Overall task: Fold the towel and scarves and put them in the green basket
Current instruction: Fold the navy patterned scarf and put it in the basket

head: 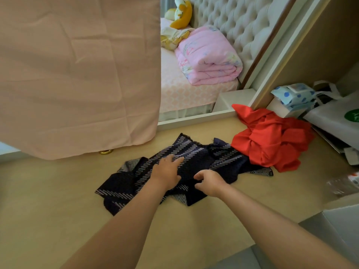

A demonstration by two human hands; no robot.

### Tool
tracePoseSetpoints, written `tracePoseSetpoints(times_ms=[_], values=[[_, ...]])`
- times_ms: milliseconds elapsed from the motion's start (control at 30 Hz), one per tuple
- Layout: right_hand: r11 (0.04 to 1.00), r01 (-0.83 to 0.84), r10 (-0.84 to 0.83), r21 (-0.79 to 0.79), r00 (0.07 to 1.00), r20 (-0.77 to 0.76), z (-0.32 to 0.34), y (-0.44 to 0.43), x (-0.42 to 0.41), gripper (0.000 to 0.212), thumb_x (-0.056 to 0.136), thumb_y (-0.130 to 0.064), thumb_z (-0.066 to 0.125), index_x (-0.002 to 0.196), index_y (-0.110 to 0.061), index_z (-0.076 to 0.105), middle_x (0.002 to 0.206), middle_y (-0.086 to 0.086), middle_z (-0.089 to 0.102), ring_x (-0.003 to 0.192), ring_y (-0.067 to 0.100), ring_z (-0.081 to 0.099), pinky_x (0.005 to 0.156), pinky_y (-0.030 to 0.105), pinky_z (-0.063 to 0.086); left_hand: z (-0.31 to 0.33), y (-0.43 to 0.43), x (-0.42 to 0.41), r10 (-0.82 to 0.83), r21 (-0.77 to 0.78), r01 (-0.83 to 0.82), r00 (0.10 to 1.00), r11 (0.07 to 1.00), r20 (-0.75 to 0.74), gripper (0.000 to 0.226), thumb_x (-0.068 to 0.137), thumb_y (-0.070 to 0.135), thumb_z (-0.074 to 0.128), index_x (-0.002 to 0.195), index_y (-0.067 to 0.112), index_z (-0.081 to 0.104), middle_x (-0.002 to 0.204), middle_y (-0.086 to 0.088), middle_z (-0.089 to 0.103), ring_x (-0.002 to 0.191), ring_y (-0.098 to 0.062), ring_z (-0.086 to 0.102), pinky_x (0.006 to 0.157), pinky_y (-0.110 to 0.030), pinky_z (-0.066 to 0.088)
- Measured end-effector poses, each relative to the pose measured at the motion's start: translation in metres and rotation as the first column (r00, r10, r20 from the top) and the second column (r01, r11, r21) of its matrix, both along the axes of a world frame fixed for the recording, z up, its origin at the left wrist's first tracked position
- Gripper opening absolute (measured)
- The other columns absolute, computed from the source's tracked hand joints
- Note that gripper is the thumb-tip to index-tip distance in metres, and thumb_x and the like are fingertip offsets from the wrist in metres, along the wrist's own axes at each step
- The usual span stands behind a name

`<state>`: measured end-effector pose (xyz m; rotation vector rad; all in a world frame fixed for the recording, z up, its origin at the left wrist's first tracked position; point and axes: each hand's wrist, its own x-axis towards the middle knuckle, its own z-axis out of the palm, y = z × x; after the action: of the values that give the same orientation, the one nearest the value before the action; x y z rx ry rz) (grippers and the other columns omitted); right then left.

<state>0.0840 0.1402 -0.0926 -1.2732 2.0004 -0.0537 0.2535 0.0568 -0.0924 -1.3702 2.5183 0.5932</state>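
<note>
A dark navy scarf (196,152) with white slanted stripes lies crumpled on the beige floor in the middle of the view. My left hand (167,169) rests flat on it with fingers spread. My right hand (208,182) sits just to the right, its fingers curled and pinching a fold of the same scarf. A red scarf (272,140) lies bunched in a heap to the right, touching the navy one. No green basket is in view.
A large pink cloth (77,74) hangs at the left, filling the upper left. Behind is a bed (186,94) with a folded pink quilt (207,57). White bags and a dotted blue bag (295,96) crowd the right wall. A grey box (334,226) sits lower right.
</note>
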Motion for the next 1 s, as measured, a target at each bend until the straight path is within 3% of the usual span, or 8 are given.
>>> tracePoseSetpoints(times_ms=[100, 233, 467, 600, 700, 767, 900, 1000], values=[[0.999, 0.017, -0.015, 0.05, 0.999, -0.046, -0.018, 0.001, 0.004, 0.048, 0.079, -0.055, 0.073, 0.115, -0.026, 0.061, 0.114, -0.008, 0.062, 0.103, 0.014, 0.06, 0.087, 0.034, 0.053, -0.026, 0.001, -0.012, -0.011, 0.018, 0.009, 0.993, 1.0, 0.12, 0.088, 0.089, 0.045, 0.064, 0.155, 0.04, 0.006, 0.155, -0.009, 0.029, 0.135, -0.032, 0.037, 0.101, -0.046, 0.042], [0.991, -0.067, 0.084, 0.115, 0.985, -0.153, -0.04, -0.002, 0.015, 0.075, 0.072, -0.071, 0.068, 0.125, -0.022, 0.048, 0.121, -0.002, 0.051, 0.112, 0.021, 0.056, 0.085, 0.037, 0.049, -0.046, 0.002, 0.0, 0.007, -0.071, -0.009, 1.0, 0.997, -0.021, 0.035, 0.094, 0.027, 0.054, 0.128, 0.033, 0.06, 0.113, 0.002, 0.065, 0.102, -0.022, 0.062, 0.079, -0.036, 0.052], [0.966, -0.256, 0.235, -0.031, 0.924, -0.302, -0.046, -0.011, 0.018, 0.02, 0.095, -0.042, 0.057, 0.108, -0.036, 0.071, 0.116, 0.001, 0.05, 0.116, 0.027, 0.043, 0.099, 0.037, 0.038, -0.007, -0.002, 0.042, 0.504, -0.111, -0.705, 0.598, 0.7, -0.623, 0.026, 0.092, 0.014, 0.041, 0.108, 0.023, 0.06, 0.086, 0.004, 0.062, 0.073, -0.02, 0.057, 0.064, -0.035, 0.045], [0.99, -0.128, 0.117, -0.067, 0.983, -0.141, -0.037, -0.019, 0.031, 0.018, 0.098, -0.038, 0.052, 0.111, -0.032, 0.062, 0.129, 0.001, 0.043, 0.127, 0.027, 0.037, 0.104, 0.042, 0.036, 0.013, -0.01, 0.066, 0.413, -0.281, -0.696, 0.65, 0.661, -0.638, 0.027, 0.085, 0.016, 0.038, 0.085, 0.019, 0.065, 0.075, 0.003, 0.062, 0.065, -0.021, 0.056, 0.056, -0.033, 0.043], [0.999, -0.04, 0.041, 0.026, 0.998, -0.037, -0.042, -0.018, 0.041, 0.068, 0.088, -0.048, 0.067, 0.144, -0.023, 0.036, 0.151, 0.001, 0.026, 0.141, 0.026, 0.028, 0.111, 0.05, 0.033, 0.016, -0.011, 0.084, 0.497, -0.346, -0.713, 0.684, 0.609, -0.534, 0.03, 0.083, 0.019, 0.033, 0.069, 0.013, 0.059, 0.063, -0.002, 0.057, 0.054, -0.023, 0.048, 0.05, -0.031, 0.035], [0.992, -0.069, 0.077, 0.103, 0.994, -0.08, -0.049, -0.012, 0.046, 0.102, 0.083, -0.045, 0.074, 0.156, -0.021, 0.008, 0.159, 0.001, 0.016, 0.146, 0.027, 0.021, 0.113, 0.052, 0.031, 0.008, -0.009, 0.101, 0.621, -0.332, -0.638, 0.765, 0.694, -0.172, 0.041, 0.091, 0.028, 0.03, 0.081, 0.013, 0.066, 0.078, -0.006, 0.065, 0.067, -0.025, 0.055, 0.064, -0.033, 0.041], [0.973, -0.233, 0.211, -0.004, 0.889, -0.407, -0.06, 0.0, 0.058, 0.068, 0.091, -0.022, 0.068, 0.148, -0.021, 0.031, 0.136, 0.005, 0.046, 0.125, 0.028, 0.045, 0.102, 0.04, 0.04, -0.009, 0.004, 0.123, 0.544, -0.147, -0.535, 0.734, 0.832, 0.408, 0.052, 0.092, 0.049, 0.033, 0.123, 0.015, 0.059, 0.127, -0.01, 0.057, 0.114, -0.029, 0.052, 0.093, -0.039, 0.039], [0.969, -0.199, 0.134, -0.15, 0.924, -0.358, -0.059, 0.004, 0.065, 0.041, 0.093, -0.014, 0.058, 0.132, -0.024, 0.05, 0.12, 0.002, 0.056, 0.112, 0.026, 0.054, 0.097, 0.04, 0.04, -0.017, 0.016, 0.121, 0.41, -0.244, -0.358, 0.886, 0.901, 0.215, 0.05, 0.089, 0.037, 0.049, 0.135, 0.018, 0.044, 0.138, -0.009, 0.047, 0.126, -0.029, 0.044, 0.105, -0.043, 0.037]])
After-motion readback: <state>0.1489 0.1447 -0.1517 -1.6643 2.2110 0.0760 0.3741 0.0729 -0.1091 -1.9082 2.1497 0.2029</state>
